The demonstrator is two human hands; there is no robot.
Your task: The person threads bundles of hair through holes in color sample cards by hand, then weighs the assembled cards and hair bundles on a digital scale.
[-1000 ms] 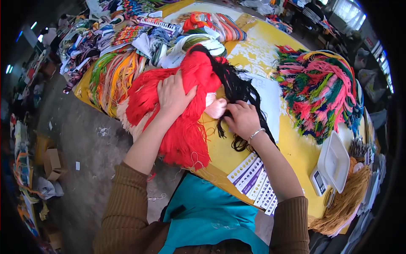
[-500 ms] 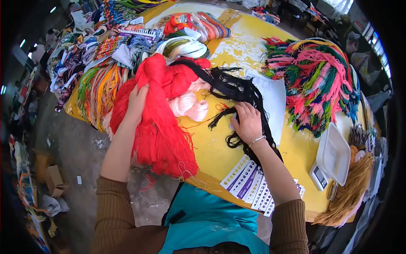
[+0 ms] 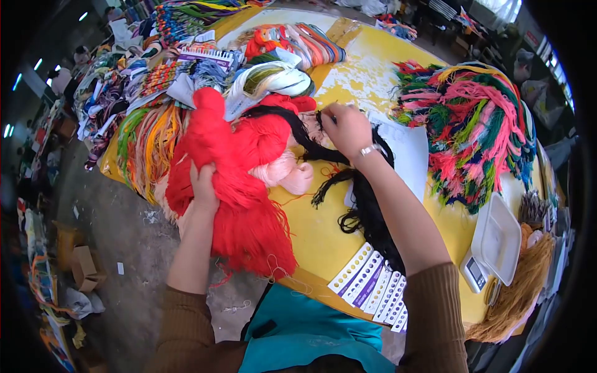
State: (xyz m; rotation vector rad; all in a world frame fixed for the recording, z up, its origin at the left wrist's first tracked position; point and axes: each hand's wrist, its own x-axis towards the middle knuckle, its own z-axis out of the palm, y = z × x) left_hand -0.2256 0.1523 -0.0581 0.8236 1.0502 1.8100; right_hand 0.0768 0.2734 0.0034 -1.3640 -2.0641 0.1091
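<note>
My left hand grips a big hank of red thread at the table's left front edge, its fingers partly buried in the strands. Over the black thread is my right hand, its fingers curled and pinched on some dark strands near their upper end. The black thread runs from the red hank across the table toward the front. Pale pink skeins lie between the red and the black. Beneath the black thread a white paper sheet shows.
A multicoloured thread bundle lies at the right of the yellow table. Near it are a scale with a white tray and brown fibre. Punched cards lie at the front edge; several thread bundles fill the left side.
My right hand has moved away from me, up and left along the black thread, and its fingers have closed. My left hand has shifted lower on the red thread. The view has shifted slightly.
</note>
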